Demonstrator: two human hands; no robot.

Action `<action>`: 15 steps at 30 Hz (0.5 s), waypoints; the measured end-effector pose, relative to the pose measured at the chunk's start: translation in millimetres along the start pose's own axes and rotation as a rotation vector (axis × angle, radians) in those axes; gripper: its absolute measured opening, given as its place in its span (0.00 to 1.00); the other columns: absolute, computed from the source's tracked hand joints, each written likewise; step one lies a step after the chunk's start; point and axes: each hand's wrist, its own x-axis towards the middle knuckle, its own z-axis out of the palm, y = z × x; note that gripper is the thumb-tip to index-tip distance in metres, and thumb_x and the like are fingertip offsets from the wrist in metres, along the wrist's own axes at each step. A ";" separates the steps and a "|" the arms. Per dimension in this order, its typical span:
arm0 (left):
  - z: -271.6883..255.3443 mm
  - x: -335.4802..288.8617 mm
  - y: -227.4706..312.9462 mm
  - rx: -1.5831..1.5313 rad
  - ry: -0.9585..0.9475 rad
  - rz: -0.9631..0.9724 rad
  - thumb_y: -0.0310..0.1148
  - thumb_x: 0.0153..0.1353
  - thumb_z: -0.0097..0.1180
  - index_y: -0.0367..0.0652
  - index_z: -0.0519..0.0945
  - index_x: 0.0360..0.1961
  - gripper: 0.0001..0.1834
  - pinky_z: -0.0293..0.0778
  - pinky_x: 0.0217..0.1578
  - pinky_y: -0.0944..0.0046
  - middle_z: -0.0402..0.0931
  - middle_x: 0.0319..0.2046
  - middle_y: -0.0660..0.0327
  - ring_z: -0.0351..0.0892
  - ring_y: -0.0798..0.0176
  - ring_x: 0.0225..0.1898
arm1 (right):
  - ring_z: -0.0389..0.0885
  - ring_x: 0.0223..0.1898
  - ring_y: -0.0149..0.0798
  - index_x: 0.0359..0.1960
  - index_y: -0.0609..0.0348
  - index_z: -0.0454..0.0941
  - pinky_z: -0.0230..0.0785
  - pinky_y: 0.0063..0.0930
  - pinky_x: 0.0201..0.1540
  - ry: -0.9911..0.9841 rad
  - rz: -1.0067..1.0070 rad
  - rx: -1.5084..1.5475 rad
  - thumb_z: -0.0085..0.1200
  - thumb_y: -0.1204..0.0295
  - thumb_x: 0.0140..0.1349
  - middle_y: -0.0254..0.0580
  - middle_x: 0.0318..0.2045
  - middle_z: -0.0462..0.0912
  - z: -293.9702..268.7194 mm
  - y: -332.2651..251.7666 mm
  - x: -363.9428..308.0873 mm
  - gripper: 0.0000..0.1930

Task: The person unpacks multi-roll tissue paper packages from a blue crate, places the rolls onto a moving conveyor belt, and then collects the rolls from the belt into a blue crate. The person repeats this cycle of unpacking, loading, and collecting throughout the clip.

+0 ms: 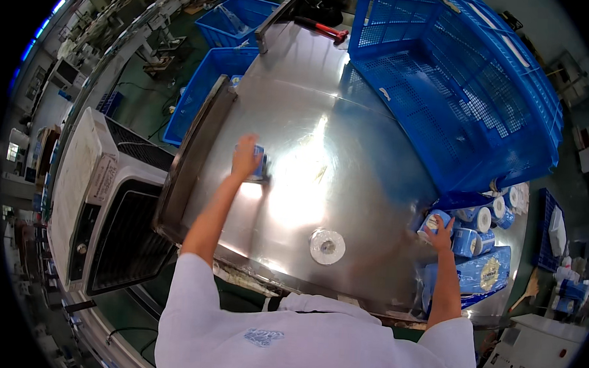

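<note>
My left hand [246, 157] is closed on a blue-wrapped paper roll [259, 167] on the left part of the shiny metal table [369, 148]; the hand hides part of the wrapper. On the right, my right hand [441, 233] grips another blue and white wrapped roll [430, 223] at the edge of a heap. Several wrapped rolls [464, 243] lie beside that hand, some showing bare white ends. Closer to me is a large blue plastic package [486, 274]. An unwrapped white roll [328, 246] with its core hole facing up stands between my arms.
A large blue perforated crate [439, 91] lies at the far right of the table. A red-handled tool [326, 31] rests at the far end. Blue bins [207, 79] stand beyond the raised left edge [193, 155]. A white machine [117, 195] stands at left.
</note>
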 end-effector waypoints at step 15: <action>-11.3 -88.2 135.9 -0.300 -0.318 0.087 0.25 0.33 0.71 0.41 0.68 0.41 0.31 0.63 0.44 0.53 0.70 0.36 0.55 0.64 0.49 0.42 | 0.66 0.53 0.55 0.42 0.56 0.68 0.64 0.41 0.52 0.229 -0.225 0.238 0.60 0.75 0.41 0.53 0.52 0.63 44.4 -95.4 -166.9 0.22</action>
